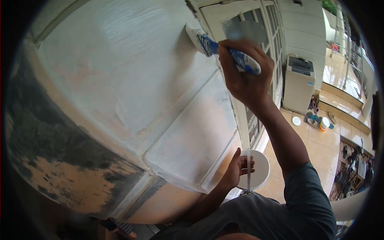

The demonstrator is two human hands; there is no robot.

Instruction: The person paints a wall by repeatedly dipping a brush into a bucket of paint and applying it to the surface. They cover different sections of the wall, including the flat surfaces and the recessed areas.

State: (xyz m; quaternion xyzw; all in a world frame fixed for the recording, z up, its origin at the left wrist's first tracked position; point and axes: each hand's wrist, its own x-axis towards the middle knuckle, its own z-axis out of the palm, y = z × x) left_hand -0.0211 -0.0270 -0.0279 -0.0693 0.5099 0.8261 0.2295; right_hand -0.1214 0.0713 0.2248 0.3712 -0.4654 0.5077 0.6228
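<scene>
Right hand point(244, 78) was raised high, fingers clenched round blue-and-white paintbrush point(226, 52). Bristles pressed flat against white wall point(120, 72), just left of glazed door point(256, 24). Left hand point(240, 168) was lower, fingers curled round wire handle of white paint bucket point(263, 160) (contents not visible from here). Washing machine point(298, 84) stood further along tiled floor point(316, 140), small paint tins point(318, 121) near its foot.
</scene>
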